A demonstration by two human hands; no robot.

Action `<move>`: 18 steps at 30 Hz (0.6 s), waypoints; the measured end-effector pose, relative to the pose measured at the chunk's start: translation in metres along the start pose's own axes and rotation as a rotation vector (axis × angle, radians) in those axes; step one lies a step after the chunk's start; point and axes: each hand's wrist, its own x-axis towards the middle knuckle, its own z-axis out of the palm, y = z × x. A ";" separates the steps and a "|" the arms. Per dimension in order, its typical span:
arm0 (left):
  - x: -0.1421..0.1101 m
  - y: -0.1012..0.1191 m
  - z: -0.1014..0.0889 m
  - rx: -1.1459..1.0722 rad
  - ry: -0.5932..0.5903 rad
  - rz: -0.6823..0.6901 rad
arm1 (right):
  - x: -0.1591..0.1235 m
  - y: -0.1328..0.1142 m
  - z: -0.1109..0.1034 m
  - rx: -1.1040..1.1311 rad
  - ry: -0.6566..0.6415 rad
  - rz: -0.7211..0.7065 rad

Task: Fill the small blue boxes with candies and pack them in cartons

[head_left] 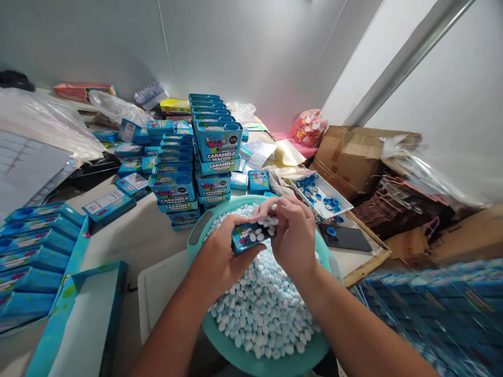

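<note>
Left hand [220,251] grips small blue box [240,242], candies at its right end. Teal basin [271,365] below both hands, heaped with white/pale-blue candies [267,314]. Right hand [294,230] pinches candies at box. Beyond it, white tray [346,208] holds blue caps [332,202].

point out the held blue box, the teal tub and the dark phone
held blue box [243,241]: head view, on its printed side
teal tub [267,365]: head view, on its near rim
dark phone [356,240]: head view, on its upward face

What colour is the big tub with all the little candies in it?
The tub is turquoise green; it shows best in the head view.
</note>
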 end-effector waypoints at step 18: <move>0.004 -0.001 -0.003 -0.037 -0.002 -0.047 | -0.011 -0.014 -0.040 -0.817 -0.517 -0.497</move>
